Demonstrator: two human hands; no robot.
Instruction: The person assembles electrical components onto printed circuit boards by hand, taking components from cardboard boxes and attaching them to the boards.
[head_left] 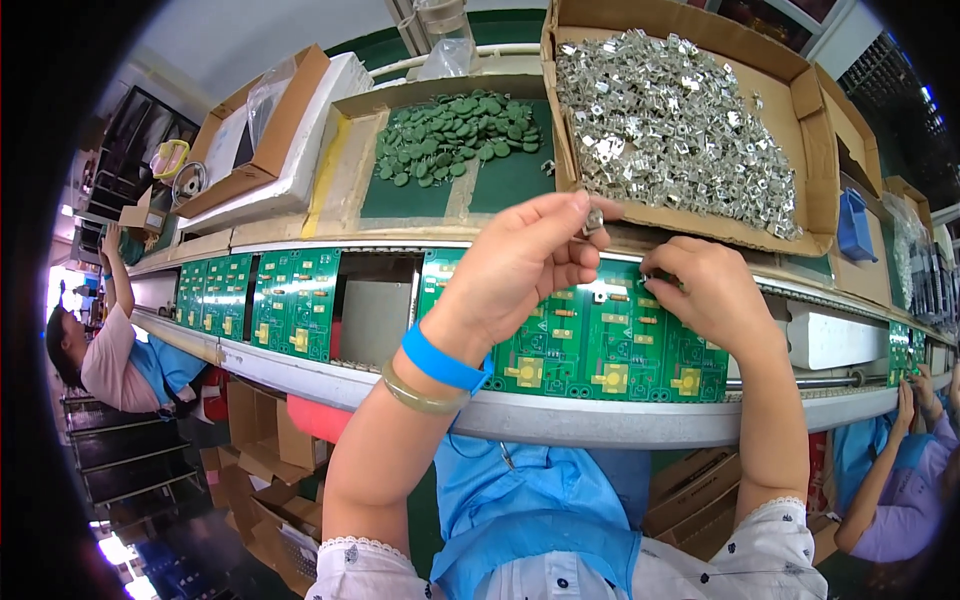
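1. Conveyor line runs left to right across the view. Green circuit boards ride on it; more boards wait on the left, and there's an open gap between them and the board at centre.
2. Cardboard tray of small metal clips sits on the shelf behind the line, heaped full. Beside it on the left is a flatter tray with a pile of green discs.
3. Green circuit board lies directly under both hands, yellow square parts along its near edge.
4. Left hand, blue wristband and pale bangle on the wrist, is raised above the board. Grip: thumb and forefinger pinched on one small metal clip; the other fingers are curled in.
5. Right hand is down at the board's far edge, fingers curled. Something small and shiny shows at the fingertips, but I can't tell whether it's actually clamped or just touched.
6. Risks, my read:
   - Clip is held by its edge only, so a slip drops it onto the board or down the gap.
   - If the board is travelling on the line, a seat attempt may land off its holes.
   - Right hand hides the target spot, so misalignment is likely to go unseen.
   - Co-workers' arms at far left and far right are well apart from this spot.
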